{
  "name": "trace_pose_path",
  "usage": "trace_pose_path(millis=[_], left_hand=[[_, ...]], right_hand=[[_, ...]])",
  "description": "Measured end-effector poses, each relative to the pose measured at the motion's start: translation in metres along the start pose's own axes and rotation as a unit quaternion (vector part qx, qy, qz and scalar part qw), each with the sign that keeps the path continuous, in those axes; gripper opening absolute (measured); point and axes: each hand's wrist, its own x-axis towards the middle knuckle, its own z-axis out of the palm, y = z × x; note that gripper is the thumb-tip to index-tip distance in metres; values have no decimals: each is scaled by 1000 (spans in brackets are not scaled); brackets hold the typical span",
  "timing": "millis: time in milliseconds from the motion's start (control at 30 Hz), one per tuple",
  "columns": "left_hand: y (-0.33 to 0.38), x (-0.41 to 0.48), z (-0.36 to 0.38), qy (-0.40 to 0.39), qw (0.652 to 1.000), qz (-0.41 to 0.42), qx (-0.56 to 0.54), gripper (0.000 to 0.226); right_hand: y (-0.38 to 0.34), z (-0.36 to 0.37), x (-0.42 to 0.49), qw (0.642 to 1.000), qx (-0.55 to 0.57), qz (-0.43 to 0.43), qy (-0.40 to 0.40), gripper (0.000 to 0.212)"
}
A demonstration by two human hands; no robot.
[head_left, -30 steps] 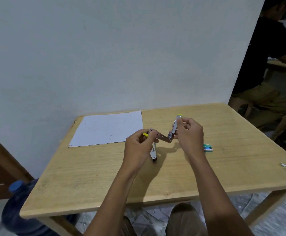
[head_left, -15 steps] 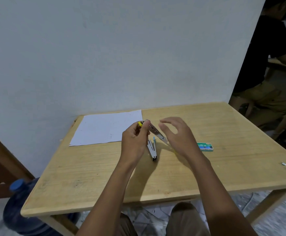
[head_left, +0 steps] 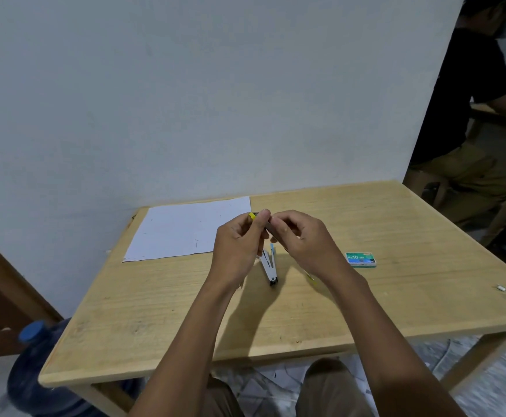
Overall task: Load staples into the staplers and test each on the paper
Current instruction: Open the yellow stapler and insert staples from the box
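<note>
Both our left hand [head_left: 236, 248] and right hand [head_left: 303, 242] pinch the yellow-tipped metal stapler [head_left: 267, 225], its long axis slanting upper-left to lower-right, with the small green staple box [head_left: 360, 259] right of centre, nearer the right hand.

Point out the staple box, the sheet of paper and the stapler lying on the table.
staple box [head_left: 360, 259]: head view, green top face.
sheet of paper [head_left: 185, 230]: head view, bare middle.
stapler on the table [head_left: 268, 266]: head view, white body.

Table [head_left: 396, 296]: pale wood, smooth, faint sheen.
Sheet [head_left: 185, 230], left of left hand [head_left: 236, 251]: matt white paper.
Held stapler [head_left: 252, 216]: dull grey metal, yellow plastic tip.
Box [head_left: 360, 259], right of right hand [head_left: 303, 239]: glossy printed card.
</note>
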Motion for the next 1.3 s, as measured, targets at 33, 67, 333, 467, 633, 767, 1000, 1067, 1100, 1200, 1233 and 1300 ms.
trace_pose_path(millis=[33,67,333,467,633,767,1000,1067,1100,1200,1233,1300], left_hand=[[0,1,-2,-2,1000,-2,1,40],[-1,1,-3,-4,1000,-4,5,41],[5,1,-17,-58,998,-22,29,51],[12,3,-19,-69,997,-34,28,54],[11,-1,-14,-54,998,-34,1,50],[7,-5,-10,-47,999,-22,-13,43],[1,-4,-11,34,994,-31,-101,28],[0,-3,-12,38,990,-44,-132,27],[-2,-3,-12,37,988,-51,-144,26],[-8,-7,-13,20,977,-80,-196,21],[-9,-9,-15,11,972,-96,-216,17],[-10,-10,-20,-26,961,-137,-240,10]], right_hand=[[-1,0,0,1000,-19,-7,-11,16],[-3,0,0,999,-38,-12,-24,16],[-8,-7,2,996,-23,8,-84,17],[-10,-2,1,997,46,5,-60,18],[-7,3,0,999,19,10,-34,21],[-5,0,2,1000,6,27,-3,20],[5,-8,3,939,167,255,159,28],[7,-10,3,924,175,307,145,29],[6,-10,3,918,188,322,139,30],[3,-11,5,888,297,312,161,22],[2,-13,6,883,324,292,172,21],[0,-17,8,899,315,250,174,24]])
